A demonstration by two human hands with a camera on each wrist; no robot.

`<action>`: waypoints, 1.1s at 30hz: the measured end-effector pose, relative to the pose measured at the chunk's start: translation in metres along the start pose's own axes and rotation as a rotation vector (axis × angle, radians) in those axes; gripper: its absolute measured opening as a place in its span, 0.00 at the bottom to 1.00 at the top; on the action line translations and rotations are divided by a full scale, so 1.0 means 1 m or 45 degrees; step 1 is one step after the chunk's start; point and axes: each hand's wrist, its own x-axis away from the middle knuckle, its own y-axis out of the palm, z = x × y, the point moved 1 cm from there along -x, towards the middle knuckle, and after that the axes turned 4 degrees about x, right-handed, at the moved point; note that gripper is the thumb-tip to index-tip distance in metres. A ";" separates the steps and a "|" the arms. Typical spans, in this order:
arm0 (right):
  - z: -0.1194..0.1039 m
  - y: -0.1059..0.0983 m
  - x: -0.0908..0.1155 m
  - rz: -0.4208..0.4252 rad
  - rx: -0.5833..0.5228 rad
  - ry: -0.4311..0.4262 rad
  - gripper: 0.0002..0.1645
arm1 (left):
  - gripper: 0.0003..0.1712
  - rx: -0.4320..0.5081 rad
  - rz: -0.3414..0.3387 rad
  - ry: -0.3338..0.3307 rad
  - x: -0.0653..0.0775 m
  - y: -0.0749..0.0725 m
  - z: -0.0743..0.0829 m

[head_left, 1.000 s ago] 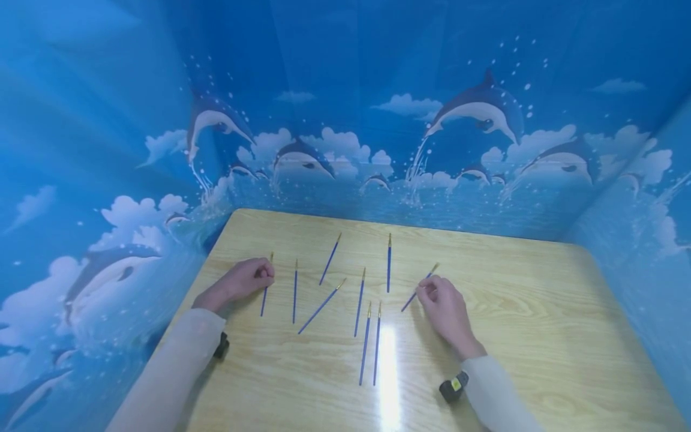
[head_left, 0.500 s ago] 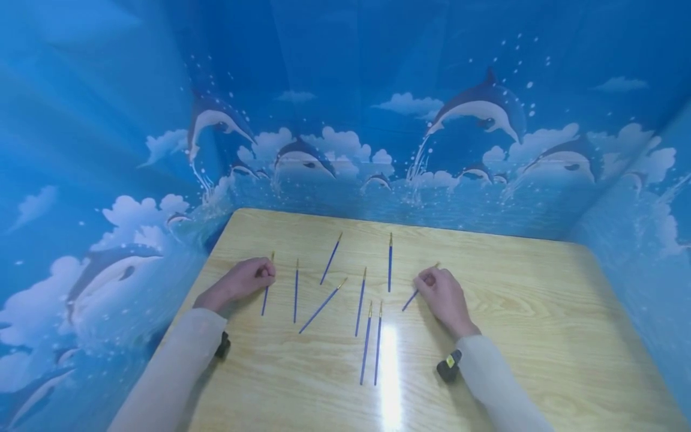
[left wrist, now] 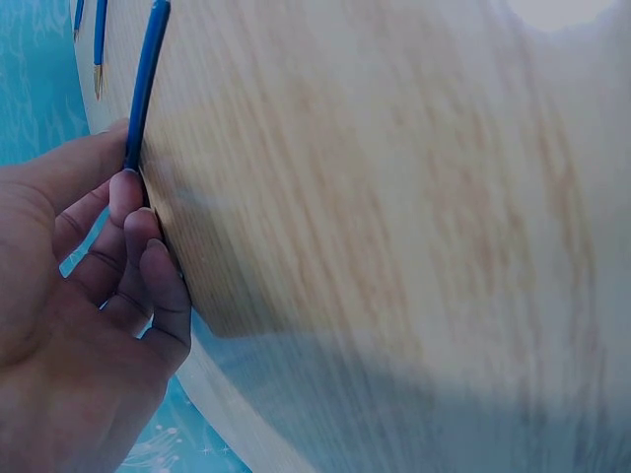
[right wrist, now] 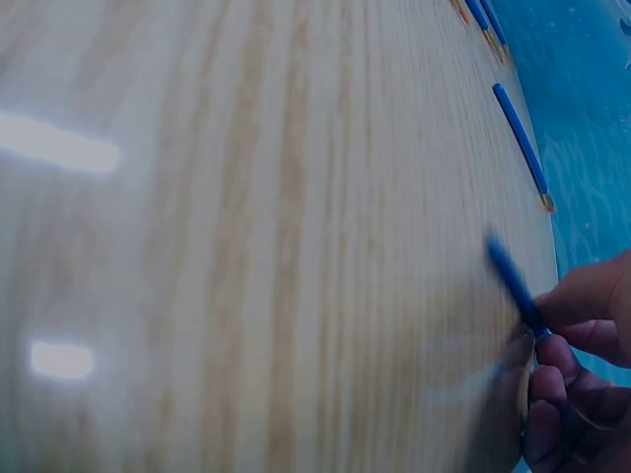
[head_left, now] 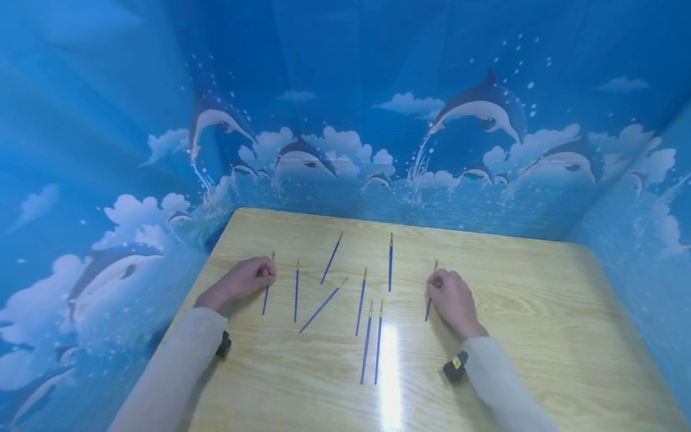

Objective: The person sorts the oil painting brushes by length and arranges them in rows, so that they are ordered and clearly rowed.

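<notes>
At the table's left side my left hand (head_left: 248, 278) pinches a blue-handled paintbrush (left wrist: 148, 84) between thumb and fingers. That brush's tip points to the far edge, and its middle is hidden by the fingers. On the right, my right hand (head_left: 453, 300) pinches another blue paintbrush (right wrist: 511, 276), which stands nearly straight away from me with its bristle end just beyond the fingertips. Between the hands lie several more brushes: a slanted paintbrush (head_left: 324, 305), an upright-lying paintbrush (head_left: 390, 264) at the back, and a close pair, the left paintbrush (head_left: 366, 345) and the right paintbrush (head_left: 378, 345).
The wood-grain table (head_left: 540, 336) has rounded far corners. Blue dolphin-print sheeting (head_left: 345, 120) hangs behind it and at both sides. A bright light reflection (head_left: 390, 378) falls on the near middle of the tabletop. Each wrist wears a small black camera (head_left: 455, 366).
My right hand has moved slightly right and turned its paintbrush from a slant to nearly straight, its lower end swinging right. My left hand and the other brushes stay put.
</notes>
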 end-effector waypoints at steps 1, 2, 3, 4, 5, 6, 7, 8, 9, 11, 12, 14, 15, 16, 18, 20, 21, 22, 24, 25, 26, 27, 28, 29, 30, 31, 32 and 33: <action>0.002 -0.001 0.000 0.000 -0.002 0.007 0.16 | 0.03 0.000 0.001 -0.001 0.000 0.000 0.000; 0.004 -0.002 0.000 0.003 -0.005 0.016 0.17 | 0.03 -0.003 0.005 0.000 0.000 0.000 0.001; 0.005 -0.003 0.000 0.003 -0.008 0.025 0.18 | 0.03 -0.003 0.006 -0.001 0.000 0.000 0.001; 0.006 -0.004 0.000 0.004 -0.011 0.034 0.19 | 0.03 -0.001 0.008 -0.002 0.000 0.001 0.001; 0.008 -0.005 0.000 0.005 -0.013 0.042 0.21 | 0.03 -0.001 0.006 -0.001 0.000 0.000 0.001; 0.009 -0.006 0.000 0.007 -0.014 0.053 0.21 | 0.03 -0.001 0.006 -0.001 0.000 0.000 0.001; 0.011 -0.007 0.000 0.012 -0.014 0.060 0.22 | 0.03 0.000 0.005 -0.001 0.000 0.000 0.001; 0.011 -0.008 0.000 0.019 -0.014 0.064 0.22 | 0.03 0.002 0.005 -0.002 0.000 0.000 0.001; 0.012 -0.009 0.000 0.025 -0.013 0.066 0.22 | 0.03 0.006 0.002 -0.005 0.000 0.000 0.001; 0.014 -0.011 0.001 0.036 -0.008 0.066 0.20 | 0.03 0.005 -0.003 -0.003 0.000 0.000 0.001; 0.015 -0.012 0.001 0.041 -0.008 0.066 0.19 | 0.03 0.005 -0.002 -0.009 0.000 0.000 0.001; 0.016 -0.013 0.002 0.051 0.000 0.053 0.17 | 0.03 0.002 -0.003 -0.015 0.000 0.000 0.001; 0.016 -0.013 0.002 0.055 0.005 0.046 0.16 | 0.03 0.000 -0.003 -0.014 0.000 0.000 0.001; 0.017 -0.014 0.002 0.058 0.010 0.039 0.15 | 0.03 -0.002 -0.002 -0.015 -0.001 0.000 0.001; 0.018 -0.014 0.002 0.062 0.015 0.026 0.14 | 0.03 -0.002 0.002 -0.017 -0.001 0.000 0.001; 0.019 -0.015 0.002 0.061 0.019 0.015 0.14 | 0.03 0.000 0.005 -0.012 -0.001 0.000 0.000; 0.019 -0.015 0.001 0.058 0.019 0.011 0.13 | 0.04 -0.001 0.003 -0.006 -0.001 0.000 0.000; 0.019 -0.015 0.001 0.057 0.017 0.006 0.13 | 0.03 0.001 0.002 -0.004 -0.001 0.000 0.000; 0.019 -0.015 0.001 0.062 0.004 -0.001 0.14 | 0.03 0.003 -0.002 0.003 -0.001 0.000 0.000; 0.019 -0.016 0.001 0.068 -0.004 -0.006 0.14 | 0.03 0.004 -0.004 0.002 -0.001 0.000 0.000; 0.018 -0.016 0.001 0.076 -0.013 -0.009 0.14 | 0.04 0.002 -0.006 0.009 0.000 0.000 0.000; 0.018 -0.017 0.000 0.083 -0.027 -0.012 0.15 | 0.03 0.001 -0.005 0.011 0.000 0.000 0.000; 0.017 -0.017 0.000 0.092 -0.046 -0.019 0.15 | 0.03 -0.001 -0.005 0.014 0.000 0.000 0.000; 0.016 -0.018 -0.001 0.099 -0.068 -0.025 0.15 | 0.03 -0.002 -0.002 0.012 0.000 -0.001 0.000; 0.015 -0.018 -0.003 0.104 -0.089 -0.031 0.16 | 0.03 -0.005 -0.001 0.010 0.000 -0.001 0.000; 0.013 -0.019 -0.004 0.105 -0.112 -0.038 0.16 | 0.03 -0.006 0.002 0.008 0.000 -0.001 0.000; 0.012 -0.019 -0.005 0.103 -0.135 -0.042 0.16 | 0.03 -0.010 0.001 0.016 0.000 -0.001 0.000; 0.010 -0.019 -0.007 0.097 -0.159 -0.048 0.16 | 0.03 -0.010 0.002 0.013 0.000 -0.001 0.000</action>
